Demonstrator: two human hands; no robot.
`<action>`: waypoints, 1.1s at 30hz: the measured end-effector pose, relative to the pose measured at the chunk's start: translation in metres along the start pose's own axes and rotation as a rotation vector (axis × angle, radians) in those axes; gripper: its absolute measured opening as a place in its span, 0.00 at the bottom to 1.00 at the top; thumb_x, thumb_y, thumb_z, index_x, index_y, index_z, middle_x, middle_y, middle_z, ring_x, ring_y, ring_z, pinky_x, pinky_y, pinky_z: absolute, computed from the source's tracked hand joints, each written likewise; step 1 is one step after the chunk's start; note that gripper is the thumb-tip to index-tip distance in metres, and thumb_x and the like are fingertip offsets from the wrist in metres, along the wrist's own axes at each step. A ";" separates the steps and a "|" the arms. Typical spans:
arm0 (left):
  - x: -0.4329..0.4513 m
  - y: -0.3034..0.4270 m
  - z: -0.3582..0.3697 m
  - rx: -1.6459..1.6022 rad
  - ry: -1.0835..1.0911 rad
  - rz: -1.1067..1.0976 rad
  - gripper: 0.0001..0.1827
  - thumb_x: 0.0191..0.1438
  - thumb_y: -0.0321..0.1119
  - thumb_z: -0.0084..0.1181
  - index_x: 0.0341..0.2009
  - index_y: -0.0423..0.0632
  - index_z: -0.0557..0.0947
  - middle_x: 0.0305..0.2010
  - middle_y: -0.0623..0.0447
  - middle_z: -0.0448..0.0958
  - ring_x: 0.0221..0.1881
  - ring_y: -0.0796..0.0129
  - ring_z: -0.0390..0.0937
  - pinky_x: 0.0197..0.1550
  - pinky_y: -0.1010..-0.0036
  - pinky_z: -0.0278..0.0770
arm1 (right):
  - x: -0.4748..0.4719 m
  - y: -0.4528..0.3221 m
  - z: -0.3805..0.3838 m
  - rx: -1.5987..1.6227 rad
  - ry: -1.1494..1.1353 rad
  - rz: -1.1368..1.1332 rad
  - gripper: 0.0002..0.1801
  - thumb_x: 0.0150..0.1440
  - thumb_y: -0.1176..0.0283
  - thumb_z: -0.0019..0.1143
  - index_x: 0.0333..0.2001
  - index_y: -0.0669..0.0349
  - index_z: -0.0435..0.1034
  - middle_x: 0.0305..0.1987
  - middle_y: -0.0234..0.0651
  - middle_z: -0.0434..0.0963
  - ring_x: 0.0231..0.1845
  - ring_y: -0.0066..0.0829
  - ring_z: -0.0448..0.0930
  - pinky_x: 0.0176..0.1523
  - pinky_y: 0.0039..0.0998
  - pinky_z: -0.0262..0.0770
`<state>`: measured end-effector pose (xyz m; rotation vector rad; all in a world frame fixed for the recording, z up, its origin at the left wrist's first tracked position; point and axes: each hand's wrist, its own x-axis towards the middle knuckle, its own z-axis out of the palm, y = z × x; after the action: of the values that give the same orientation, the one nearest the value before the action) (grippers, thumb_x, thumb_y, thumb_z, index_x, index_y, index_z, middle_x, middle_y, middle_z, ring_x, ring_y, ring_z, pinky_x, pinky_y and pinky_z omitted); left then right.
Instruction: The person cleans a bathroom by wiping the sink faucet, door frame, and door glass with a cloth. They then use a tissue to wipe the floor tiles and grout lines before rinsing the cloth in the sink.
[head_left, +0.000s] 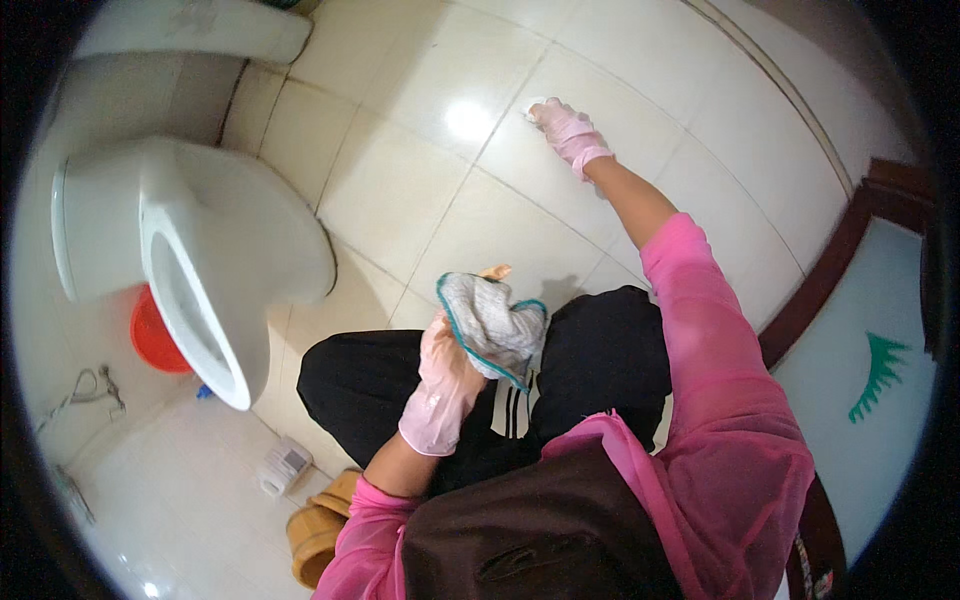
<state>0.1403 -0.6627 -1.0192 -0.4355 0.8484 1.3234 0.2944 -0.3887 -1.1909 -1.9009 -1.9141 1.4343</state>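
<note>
My left hand (442, 382), in a pale pink glove, grips a grey cloth with green edging (491, 322) above my knees. Part of a light-orange piece (497, 271) sticks out beyond the cloth; I cannot tell what it is. My right hand (566, 135), gloved the same way, is stretched far forward over the pale floor tiles (420, 187). Its fingers are closed on a small white thing (531, 106), mostly hidden under them and against the floor.
On the left stands a white toilet (240, 225), with a red basin (154, 337) behind it. A white plastic jug (285, 465) and brown wooden-looking buckets (315, 536) are at lower left. A dark-framed door (847, 360) bounds the right; a white basin-like fixture (202, 34) is at upper left.
</note>
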 end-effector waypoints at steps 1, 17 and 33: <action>-0.001 -0.001 0.006 -0.030 0.034 0.014 0.20 0.64 0.38 0.39 0.52 0.38 0.72 0.49 0.37 0.75 0.47 0.48 0.77 0.52 0.52 0.76 | 0.027 0.006 0.020 -0.064 -0.067 -0.015 0.28 0.60 0.51 0.37 0.54 0.59 0.68 0.56 0.51 0.73 0.55 0.51 0.73 0.57 0.42 0.68; -0.001 -0.004 0.007 -0.124 -0.112 -0.109 0.20 0.64 0.40 0.44 0.53 0.40 0.72 0.49 0.44 0.77 0.51 0.55 0.76 0.57 0.55 0.74 | 0.051 0.150 -0.009 -0.033 0.312 -0.098 0.28 0.62 0.51 0.40 0.51 0.64 0.70 0.48 0.51 0.77 0.52 0.46 0.75 0.57 0.38 0.67; -0.011 -0.090 0.019 0.197 0.169 0.618 0.25 0.64 0.43 0.38 0.61 0.43 0.66 0.56 0.41 0.71 0.52 0.52 0.72 0.58 0.54 0.69 | 0.021 0.008 0.253 -0.739 -0.750 -0.948 0.17 0.57 0.65 0.46 0.46 0.59 0.75 0.51 0.40 0.79 0.50 0.38 0.80 0.53 0.38 0.77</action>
<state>0.2314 -0.6771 -1.0153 -0.1265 1.3083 1.7590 0.1344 -0.5082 -1.3474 -0.1896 -3.3013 1.2164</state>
